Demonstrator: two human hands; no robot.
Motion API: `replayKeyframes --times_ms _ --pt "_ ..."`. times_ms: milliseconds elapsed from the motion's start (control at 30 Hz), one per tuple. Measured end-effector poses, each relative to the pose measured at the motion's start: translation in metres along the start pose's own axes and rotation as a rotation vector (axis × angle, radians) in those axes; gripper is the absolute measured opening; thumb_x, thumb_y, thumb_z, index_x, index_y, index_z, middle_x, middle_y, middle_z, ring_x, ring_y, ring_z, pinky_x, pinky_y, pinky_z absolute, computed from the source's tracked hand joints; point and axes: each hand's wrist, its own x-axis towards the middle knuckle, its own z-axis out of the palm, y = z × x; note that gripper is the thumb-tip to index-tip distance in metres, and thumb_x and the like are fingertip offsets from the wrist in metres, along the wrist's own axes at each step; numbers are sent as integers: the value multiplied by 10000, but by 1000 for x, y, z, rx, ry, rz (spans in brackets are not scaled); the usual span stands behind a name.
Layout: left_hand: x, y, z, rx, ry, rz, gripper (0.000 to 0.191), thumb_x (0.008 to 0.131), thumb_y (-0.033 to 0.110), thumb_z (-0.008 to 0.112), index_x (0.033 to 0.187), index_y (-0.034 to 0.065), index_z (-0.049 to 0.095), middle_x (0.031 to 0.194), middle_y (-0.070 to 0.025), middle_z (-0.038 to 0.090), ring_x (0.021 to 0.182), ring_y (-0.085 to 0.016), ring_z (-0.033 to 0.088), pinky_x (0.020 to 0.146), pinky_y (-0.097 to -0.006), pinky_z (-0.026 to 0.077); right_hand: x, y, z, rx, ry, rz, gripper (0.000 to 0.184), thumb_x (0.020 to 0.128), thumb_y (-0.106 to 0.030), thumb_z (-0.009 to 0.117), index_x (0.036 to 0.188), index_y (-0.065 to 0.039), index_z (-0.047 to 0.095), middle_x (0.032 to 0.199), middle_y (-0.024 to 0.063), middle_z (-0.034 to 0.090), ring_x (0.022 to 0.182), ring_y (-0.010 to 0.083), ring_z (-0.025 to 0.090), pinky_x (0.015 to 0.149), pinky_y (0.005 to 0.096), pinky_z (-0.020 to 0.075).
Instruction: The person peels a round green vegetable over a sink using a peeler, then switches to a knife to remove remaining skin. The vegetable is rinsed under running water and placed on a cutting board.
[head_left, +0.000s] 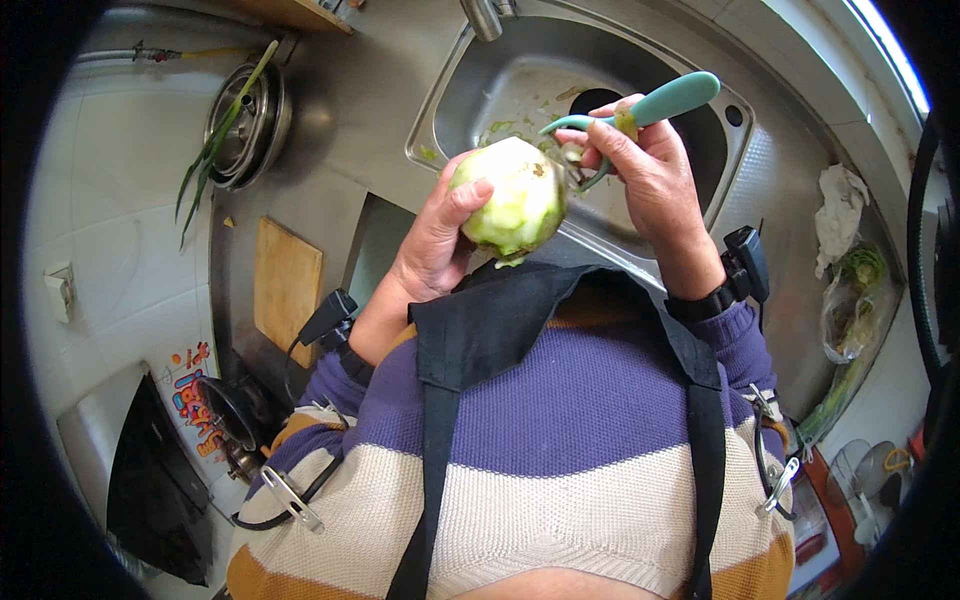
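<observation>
My left hand (448, 225) grips a large, round, pale green vegetable (514, 196) from its left side. Most of its visible surface is peeled, with rough brown and darker green patches remaining near its lower edge. Close to its right side, my right hand (637, 161) holds a teal-handled peeler (673, 99), its curved head towards the vegetable. A bit of peel clings to the handle beside my fingers. The blade is partly hidden by my fingers and small scraps. Both hands are over the near side of a stainless steel sink (480, 82), where green peelings lie scattered.
A faucet (484, 19) reaches over the sink's far edge. On the left are stacked metal bowls (281, 124) with a green onion (217, 139) across them, and a wooden board (286, 281). Bagged greens (859, 300) and a crumpled white cloth or paper (838, 210) lie at right.
</observation>
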Motion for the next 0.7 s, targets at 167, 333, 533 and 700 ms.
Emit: replayKeyframes --times_ms 167,333,533,700 --pt "-6 4 -11 101 -3 -58 673 863 300 755 1386 28 429 1262 -121 555 1137 -213 581 1002 -358 491 -17 -1 13 0 -138 111 186 991 -124 637 1137 -19 586 953 101 693 830 147 670 778 288 561" --pt "-11 -8 -29 196 -79 -150 683 849 234 789 1385 5 432 1255 -128 572 1147 -209 585 1014 -349 487 -29 7 20 -39 -198 247 182 979 -115 653 1103 -12 570 932 66 668 820 122 651 744 282 541" --pt "-9 -12 -43 177 -85 -223 676 832 220 789 1369 -4 446 1257 -135 580 1162 -223 586 1042 -353 464 -37 22 20 10 -200 288 196 982 -134 652 1104 -17 551 946 71 662 830 122 653 750 292 547" --pt "-11 -16 -46 167 -79 -273 682 810 251 778 1354 -15 465 1267 -152 589 1176 -246 592 1068 -370 445 -40 34 16 -30 -221 248 179 987 -119 638 1103 -17 546 963 77 665 864 131 662 767 295 556"
